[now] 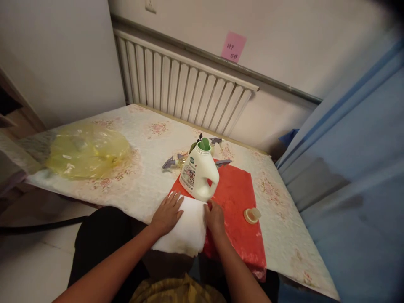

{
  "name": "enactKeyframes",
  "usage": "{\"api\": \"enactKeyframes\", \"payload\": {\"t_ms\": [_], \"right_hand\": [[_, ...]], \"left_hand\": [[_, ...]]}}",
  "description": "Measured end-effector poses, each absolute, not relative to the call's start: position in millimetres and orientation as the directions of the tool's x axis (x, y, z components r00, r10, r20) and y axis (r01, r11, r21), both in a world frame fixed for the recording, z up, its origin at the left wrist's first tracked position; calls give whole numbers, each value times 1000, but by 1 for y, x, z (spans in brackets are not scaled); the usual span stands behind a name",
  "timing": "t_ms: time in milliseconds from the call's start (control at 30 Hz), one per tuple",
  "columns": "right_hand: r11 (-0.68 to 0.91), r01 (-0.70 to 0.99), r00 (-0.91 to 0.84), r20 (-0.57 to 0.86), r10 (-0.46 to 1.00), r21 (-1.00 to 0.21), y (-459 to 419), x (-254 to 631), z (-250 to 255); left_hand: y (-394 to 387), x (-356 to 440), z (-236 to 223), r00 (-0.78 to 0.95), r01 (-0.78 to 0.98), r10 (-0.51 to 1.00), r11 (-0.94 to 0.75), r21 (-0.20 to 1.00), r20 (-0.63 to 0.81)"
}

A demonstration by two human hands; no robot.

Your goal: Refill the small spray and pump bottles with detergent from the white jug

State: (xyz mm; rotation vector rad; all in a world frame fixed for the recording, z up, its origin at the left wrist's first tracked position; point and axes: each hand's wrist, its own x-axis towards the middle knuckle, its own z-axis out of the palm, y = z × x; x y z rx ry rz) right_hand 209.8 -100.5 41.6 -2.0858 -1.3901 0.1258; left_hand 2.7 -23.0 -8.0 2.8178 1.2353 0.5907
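My left hand (167,211) lies flat, fingers spread, on a white folded cloth (186,231) at the table's near edge. My right hand (214,216) rests on the cloth's right edge, fingers curled down onto it. The cloth overlaps a red mat (240,198). Just beyond my hands a white detergent jug (199,173) with a green spout stands open on the mat. Its cream cap (251,215) lies to the right on the mat.
Behind the jug lie spray bottles with grey triggers (172,162). A yellow plastic bag (86,149) sits at the table's left. A floral cloth (142,185) covers the table. A radiator (183,84) lines the wall; a blue curtain (353,168) hangs on the right.
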Motion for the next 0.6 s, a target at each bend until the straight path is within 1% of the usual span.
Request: {"api": "enactKeyframes", "payload": {"t_ms": [133,300,467,600], "right_hand": [[-280,790,445,195,874,-546,-94,214,45],[-275,786,455,216,864,-554,-98,206,51],[-299,747,485,180,856,-594,-94,208,48],[-327,707,520,147,841,-628,-89,213,39]], "left_hand": [[-20,3,-11,611,705,711,-689,168,348],[-18,3,-11,611,692,719,-689,218,331],[-16,4,-10,590,695,742,-668,266,319],[-14,5,-8,599,692,742,-669,273,300]]}}
